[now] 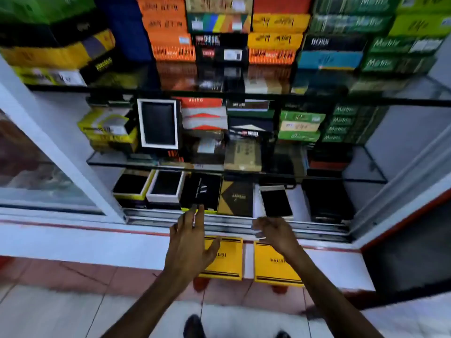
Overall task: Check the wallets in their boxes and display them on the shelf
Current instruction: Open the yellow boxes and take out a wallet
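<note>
My left hand is open with fingers spread, its tips near a black box on the bottom shelf. My right hand hangs with fingers loosely curled and apart, just below an open white box with a black wallet; a pale edge shows by its fingers, and I cannot tell if it touches it. Two yellow box lids lie on the white ledge under both hands. Open boxes with black wallets stand at the bottom left.
An upright open box with a black wallet stands on the glass middle shelf. Stacks of coloured boxes fill the upper shelves. A glass sliding door is at the left, its metal track along the cabinet front.
</note>
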{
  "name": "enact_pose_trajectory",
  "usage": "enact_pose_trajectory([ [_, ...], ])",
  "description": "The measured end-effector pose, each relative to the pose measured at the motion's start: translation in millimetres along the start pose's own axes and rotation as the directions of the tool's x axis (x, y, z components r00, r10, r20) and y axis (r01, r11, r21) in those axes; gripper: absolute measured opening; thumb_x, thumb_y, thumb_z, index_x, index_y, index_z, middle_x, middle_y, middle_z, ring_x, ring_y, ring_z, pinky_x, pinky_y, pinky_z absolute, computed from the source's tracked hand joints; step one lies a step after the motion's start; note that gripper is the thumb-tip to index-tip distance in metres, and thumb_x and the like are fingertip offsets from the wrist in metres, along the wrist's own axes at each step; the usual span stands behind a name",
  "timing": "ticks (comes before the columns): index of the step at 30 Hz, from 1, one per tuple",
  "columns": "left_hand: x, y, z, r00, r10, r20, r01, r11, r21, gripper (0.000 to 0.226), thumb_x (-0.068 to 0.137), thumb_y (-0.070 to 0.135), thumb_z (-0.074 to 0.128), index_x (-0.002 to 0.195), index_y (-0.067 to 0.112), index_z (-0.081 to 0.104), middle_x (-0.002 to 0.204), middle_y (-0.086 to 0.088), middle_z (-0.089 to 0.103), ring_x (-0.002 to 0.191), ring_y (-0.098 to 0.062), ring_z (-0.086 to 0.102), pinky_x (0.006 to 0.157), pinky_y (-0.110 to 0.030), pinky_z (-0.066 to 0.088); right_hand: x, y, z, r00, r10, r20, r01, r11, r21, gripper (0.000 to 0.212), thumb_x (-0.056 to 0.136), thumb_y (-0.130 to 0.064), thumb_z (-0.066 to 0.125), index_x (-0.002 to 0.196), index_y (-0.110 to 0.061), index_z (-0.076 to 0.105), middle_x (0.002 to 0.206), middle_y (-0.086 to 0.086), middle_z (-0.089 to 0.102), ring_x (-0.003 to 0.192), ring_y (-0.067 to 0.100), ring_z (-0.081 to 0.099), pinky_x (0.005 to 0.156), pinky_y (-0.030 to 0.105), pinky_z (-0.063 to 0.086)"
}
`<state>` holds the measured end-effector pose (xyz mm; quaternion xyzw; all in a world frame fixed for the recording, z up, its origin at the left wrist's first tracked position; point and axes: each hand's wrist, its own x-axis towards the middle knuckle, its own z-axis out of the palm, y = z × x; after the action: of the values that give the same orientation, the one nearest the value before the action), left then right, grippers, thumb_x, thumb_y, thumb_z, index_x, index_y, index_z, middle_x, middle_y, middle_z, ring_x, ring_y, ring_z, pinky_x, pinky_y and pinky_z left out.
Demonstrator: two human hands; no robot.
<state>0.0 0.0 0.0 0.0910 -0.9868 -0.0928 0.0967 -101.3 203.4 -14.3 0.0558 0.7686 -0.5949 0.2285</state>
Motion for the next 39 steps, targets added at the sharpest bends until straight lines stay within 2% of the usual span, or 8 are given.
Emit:
enact_pose_trajectory([
  [2, -1, 2, 24, 0.978, -0.128, 0.165, 0.132, 0.991, -0.019, 0.088, 0.082, 0.063, 0.049, 0.15, 0.009, 0.034, 0.151, -0.014, 0.043, 0.135, -0.034, 0.044, 0.102, -0.048, 0.045, 8, 12, 9, 0.977, 0.205, 0.066, -0.21, 0.973, 0.091, 0.042, 0.103, -0.019, 0.044, 0.12, 0.015, 0.06, 0.104, 0.027, 0.068, 0.067, 0.029, 0.06, 0.063, 0.031, 0.049],
  [6, -12, 12, 63, 0.905, -0.279, 0.322, 0.3, 0.954, -0.015, 0.101, 0.075, 0.075, 0.046, 0.149, 0.007, 0.028, 0.147, -0.014, 0.042, 0.13, -0.034, 0.045, 0.096, -0.049, 0.047, 18, 28, 29, 0.912, 0.38, 0.156, -0.389, 0.921, 0.027, 0.061, 0.102, -0.044, 0.04, 0.125, 0.01, 0.058, 0.127, 0.033, 0.062, 0.101, 0.043, 0.067, 0.092, 0.045, 0.055],
  [15, -16, 39, 89, 0.84, -0.42, 0.342, 0.451, 0.893, -0.01, 0.141, 0.041, 0.093, 0.049, 0.145, 0.002, 0.022, 0.145, -0.017, 0.034, 0.127, -0.038, 0.041, 0.096, -0.054, 0.044, 26, 31, 37, 0.866, 0.453, 0.212, -0.471, 0.881, 0.046, 0.08, 0.098, -0.062, 0.024, 0.133, 0.003, 0.054, 0.136, 0.024, 0.06, 0.116, 0.037, 0.061, 0.102, 0.044, 0.048],
  [24, -7, 31, 81, 0.785, -0.458, 0.418, 0.572, 0.794, -0.205, 0.125, 0.045, 0.07, 0.078, 0.143, 0.007, 0.032, 0.146, -0.016, 0.041, 0.133, -0.038, 0.041, 0.102, -0.053, 0.042, 25, 31, 36, 0.829, 0.464, 0.313, -0.533, 0.824, 0.19, 0.073, 0.101, -0.056, 0.023, 0.132, 0.003, 0.052, 0.129, 0.022, 0.06, 0.122, 0.036, 0.056, 0.107, 0.043, 0.042],
  [27, -5, 7, 65, 0.802, -0.384, 0.457, 0.592, 0.615, -0.521, 0.074, 0.051, 0.056, 0.079, 0.113, 0.022, 0.059, 0.117, -0.006, 0.068, 0.111, -0.027, 0.063, 0.084, -0.035, 0.05, 23, 34, 39, 0.87, 0.421, 0.257, -0.466, 0.872, 0.148, 0.032, 0.102, -0.033, 0.039, 0.096, -0.009, 0.059, 0.095, 0.014, 0.061, 0.091, 0.028, 0.061, 0.09, 0.038, 0.049],
  [29, -4, -13, 53, 0.762, -0.357, 0.54, 0.646, 0.371, -0.667, 0.061, 0.054, 0.053, 0.072, 0.102, 0.017, 0.065, 0.108, -0.013, 0.072, 0.1, -0.032, 0.066, 0.076, -0.039, 0.052, 23, 37, 42, 0.943, 0.311, 0.114, -0.282, 0.934, -0.22, 0.017, 0.094, -0.016, 0.052, 0.081, -0.009, 0.061, 0.089, 0.015, 0.06, 0.083, 0.027, 0.061, 0.085, 0.037, 0.054],
  [32, -10, -42, 39, 0.708, -0.345, 0.617, 0.663, 0.024, -0.748, 0.034, 0.07, 0.042, 0.057, 0.094, 0.019, 0.064, 0.103, -0.015, 0.066, 0.102, -0.038, 0.061, 0.076, -0.044, 0.052, 18, 41, 51, 0.998, 0.059, 0.006, -0.042, 0.773, -0.633, 0.024, 0.088, -0.014, 0.06, 0.093, 0.007, 0.07, 0.1, 0.022, 0.071, 0.099, 0.033, 0.068, 0.085, 0.031, 0.051],
  [39, -38, -84, 45, 0.651, -0.471, 0.595, 0.488, -0.341, -0.803, 0.018, 0.094, 0.019, 0.043, 0.09, 0.009, 0.058, 0.105, -0.017, 0.063, 0.102, -0.034, 0.057, 0.072, -0.038, 0.046, 4, 33, 43, 0.991, -0.097, -0.088, 0.017, 0.763, -0.647, 0.027, 0.075, -0.024, 0.078, 0.083, 0.001, 0.077, 0.091, 0.015, 0.075, 0.091, 0.029, 0.071, 0.082, 0.033, 0.056],
])
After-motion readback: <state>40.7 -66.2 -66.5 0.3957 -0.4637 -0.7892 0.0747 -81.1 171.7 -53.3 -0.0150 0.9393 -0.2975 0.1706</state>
